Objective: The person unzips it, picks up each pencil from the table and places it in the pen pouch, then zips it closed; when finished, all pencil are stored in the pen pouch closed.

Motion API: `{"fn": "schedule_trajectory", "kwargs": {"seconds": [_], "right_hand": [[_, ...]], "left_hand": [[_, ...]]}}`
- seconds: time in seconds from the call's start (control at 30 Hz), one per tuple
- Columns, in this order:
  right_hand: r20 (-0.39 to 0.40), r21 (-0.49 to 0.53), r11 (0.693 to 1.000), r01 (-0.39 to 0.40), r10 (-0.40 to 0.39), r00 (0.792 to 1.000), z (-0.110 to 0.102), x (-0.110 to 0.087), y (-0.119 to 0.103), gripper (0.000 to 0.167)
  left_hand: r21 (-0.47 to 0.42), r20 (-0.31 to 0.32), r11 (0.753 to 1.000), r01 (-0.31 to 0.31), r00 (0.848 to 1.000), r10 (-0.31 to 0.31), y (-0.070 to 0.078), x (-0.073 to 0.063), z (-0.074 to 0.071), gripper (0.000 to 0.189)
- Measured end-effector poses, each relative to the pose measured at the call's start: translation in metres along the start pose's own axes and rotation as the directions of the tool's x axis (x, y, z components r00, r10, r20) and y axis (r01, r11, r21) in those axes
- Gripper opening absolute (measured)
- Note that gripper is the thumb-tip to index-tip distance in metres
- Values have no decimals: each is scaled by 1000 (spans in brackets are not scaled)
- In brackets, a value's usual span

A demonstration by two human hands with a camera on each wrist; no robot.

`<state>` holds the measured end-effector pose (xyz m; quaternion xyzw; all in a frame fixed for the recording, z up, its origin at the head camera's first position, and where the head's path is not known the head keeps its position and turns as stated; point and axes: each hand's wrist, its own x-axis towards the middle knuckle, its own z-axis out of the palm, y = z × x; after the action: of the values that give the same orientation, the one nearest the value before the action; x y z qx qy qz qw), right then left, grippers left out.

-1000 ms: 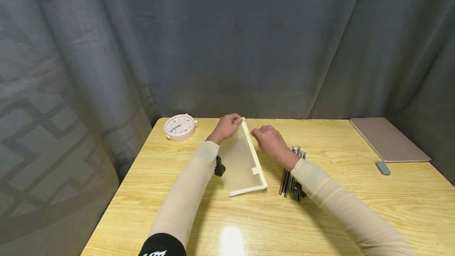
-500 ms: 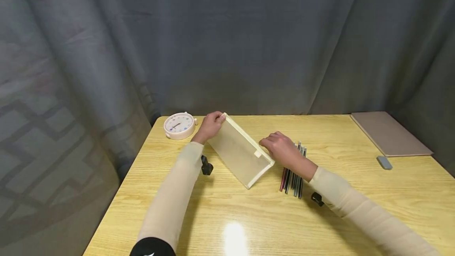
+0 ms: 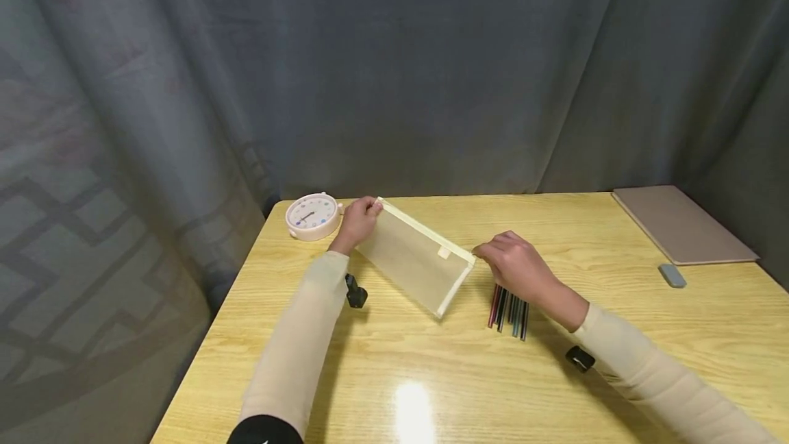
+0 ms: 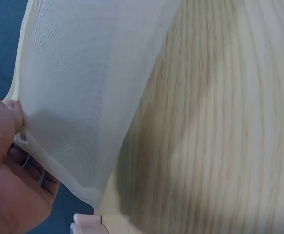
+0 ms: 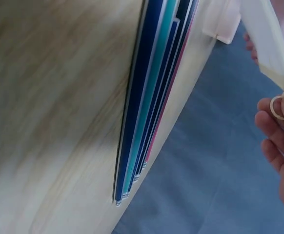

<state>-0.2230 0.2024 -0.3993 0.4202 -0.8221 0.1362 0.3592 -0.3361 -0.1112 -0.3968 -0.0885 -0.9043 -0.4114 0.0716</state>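
A cream mesh zipper pouch [image 3: 409, 249] is held up tilted above the table, its zipper edge sloping down to the right. My left hand [image 3: 360, 221] grips the upper left corner, thumb on the near face; the left wrist view shows the same pinch on the mesh pouch [image 4: 78, 92]. At the zipper's right end my right hand [image 3: 514, 262] pinches the pull, whose small ring [image 5: 277, 107] shows between the fingers in the right wrist view. Several pencils [image 3: 509, 312] lie side by side on the table beneath the right hand, partly hidden by it.
A round pink clock [image 3: 313, 216] stands at the back left of the wooden table [image 3: 345, 375]. At the right lie a brownish-pink notebook [image 3: 684, 225] and a small grey object [image 3: 672, 275]. A grey curtain [image 3: 407, 74] hangs behind the table.
The pouch has swung from steep to a flatter tilt, with my left hand moving left. My right hand has moved right and down, over the pencils, to the zipper's right end.
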Motion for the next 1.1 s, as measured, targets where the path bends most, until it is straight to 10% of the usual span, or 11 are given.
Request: {"fn": "schedule_trajectory", "kwargs": {"seconds": [0.47,0.57,0.83,1.1], "right_hand": [[-80,-56,992,-111,106,991,0,8,-5,20],[-89,-59,994,-96,90,992,-1,9,-8,17],[-84,-73,995,-62,56,995,-2,10,-15,21],[-92,-92,996,-4,-5,996,3,9,-25,23]], "left_hand": [[170,59,973,157,984,-169,22,-16,3,54],[246,137,942,229,954,-267,46,-25,8,78],[322,446,894,311,783,-433,108,-44,25,110],[194,464,918,345,792,-396,104,-46,38,94]]}}
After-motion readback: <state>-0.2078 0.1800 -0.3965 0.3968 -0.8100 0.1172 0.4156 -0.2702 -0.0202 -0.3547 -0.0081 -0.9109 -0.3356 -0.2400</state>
